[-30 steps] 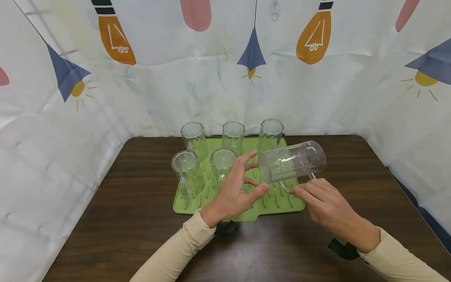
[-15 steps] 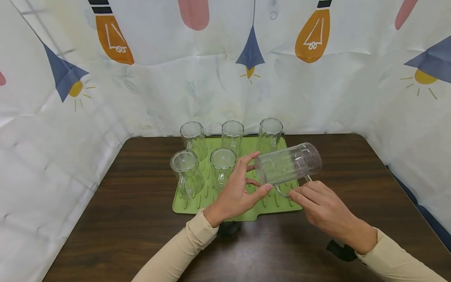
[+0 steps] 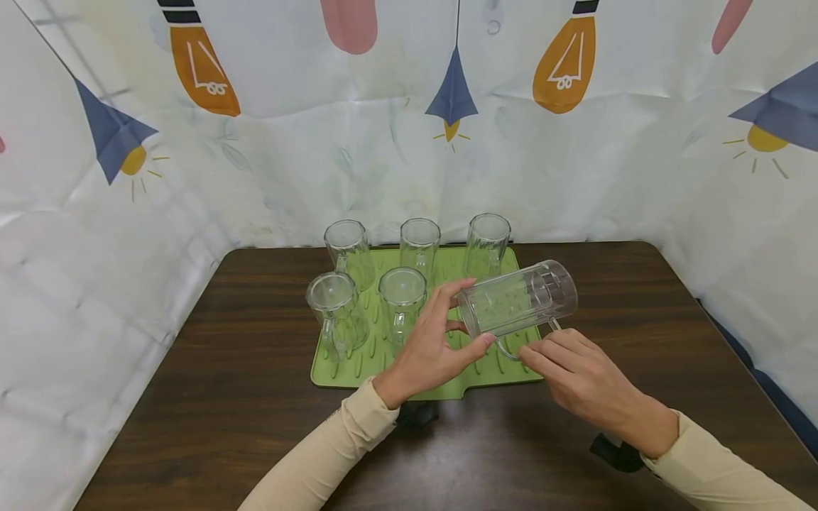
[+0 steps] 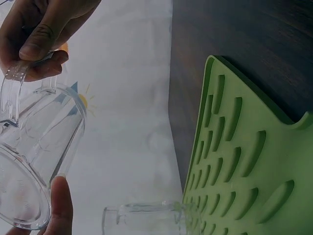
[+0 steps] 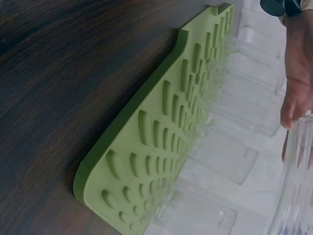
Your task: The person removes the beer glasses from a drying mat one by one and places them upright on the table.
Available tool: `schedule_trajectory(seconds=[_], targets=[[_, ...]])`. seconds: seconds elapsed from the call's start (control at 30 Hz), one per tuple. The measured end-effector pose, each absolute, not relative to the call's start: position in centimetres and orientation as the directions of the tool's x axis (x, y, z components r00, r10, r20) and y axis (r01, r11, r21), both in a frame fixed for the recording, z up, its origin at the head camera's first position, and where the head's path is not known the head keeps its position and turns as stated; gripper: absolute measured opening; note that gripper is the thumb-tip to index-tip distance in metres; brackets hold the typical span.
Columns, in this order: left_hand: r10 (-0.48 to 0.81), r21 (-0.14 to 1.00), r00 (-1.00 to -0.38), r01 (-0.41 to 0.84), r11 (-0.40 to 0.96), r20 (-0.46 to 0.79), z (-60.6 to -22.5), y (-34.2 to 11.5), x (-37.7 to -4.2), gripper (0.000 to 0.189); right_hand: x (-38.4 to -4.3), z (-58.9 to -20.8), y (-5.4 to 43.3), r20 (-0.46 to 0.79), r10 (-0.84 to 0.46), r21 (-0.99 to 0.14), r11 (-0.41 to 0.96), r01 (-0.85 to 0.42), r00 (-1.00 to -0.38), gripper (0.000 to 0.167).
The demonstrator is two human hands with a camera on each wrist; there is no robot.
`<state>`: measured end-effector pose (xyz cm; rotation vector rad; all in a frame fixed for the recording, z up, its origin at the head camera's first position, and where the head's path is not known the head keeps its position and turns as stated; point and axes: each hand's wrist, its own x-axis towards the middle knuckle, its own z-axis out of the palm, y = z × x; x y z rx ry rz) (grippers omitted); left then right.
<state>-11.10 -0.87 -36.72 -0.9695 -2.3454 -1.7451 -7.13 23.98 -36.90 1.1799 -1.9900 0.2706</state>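
Note:
A clear glass mug [image 3: 517, 298] is held tilted nearly on its side above the right part of a green drying mat [image 3: 447, 389]. My right hand [image 3: 584, 376] grips its handle, with the fingers curled round it. At the mug's left end, my left hand [image 3: 427, 348] has its thumb below and fingers above, pinching the edge of the base. The left wrist view shows that thumb [image 4: 61, 200] against the thick round base, while the right hand [image 4: 41, 41] is on the handle [image 4: 12, 93].
Several other glass mugs stand on the mat in two rows, among them a front left one [image 3: 334, 301], a front middle one [image 3: 402, 287] and a back right one [image 3: 488, 238]. Dark wooden table [image 3: 211, 397] surrounds the mat. A printed white curtain [image 3: 287, 170] hangs behind.
The mug and right hand have shifted a little left and slightly down. My left hand, earlier just short of the base, now has its thumb and fingers on it.

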Motion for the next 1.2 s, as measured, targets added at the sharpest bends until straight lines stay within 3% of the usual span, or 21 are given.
schedule_trajectory(seconds=[0.6,0.83,0.9,1.03,1.2], targets=[[0.411,0.849,-0.813,0.507,0.15,0.413,-36.9,-0.5,-11.0,0.07,-6.2,-35.7,24.0,0.733,-0.622,0.165,0.555,-0.816,-0.275,0.037],[0.399,0.841,-0.808,0.522,0.144,0.433,-36.7,-0.4,-11.0,0.071,-6.6,-34.9,23.6,0.886,-0.417,0.076,0.562,-0.823,-0.203,0.039],[0.395,0.841,-0.808,0.524,0.139,0.438,-36.6,-0.5,-10.9,0.07,-6.6,-35.0,23.7,0.914,-0.324,-0.013,0.578,-0.816,-0.244,0.044],[0.388,0.842,-0.809,0.523,0.132,0.442,-36.5,-0.6,-10.9,0.071,-6.4,-35.6,24.7,0.892,-0.171,-0.253,0.58,-0.774,-0.419,0.055],[0.386,0.841,-0.814,0.52,0.15,0.434,-36.2,-0.6,-10.9,0.072,-5.8,-36.4,25.7,0.766,-0.036,-0.55,0.478,-0.684,-0.642,0.039]])
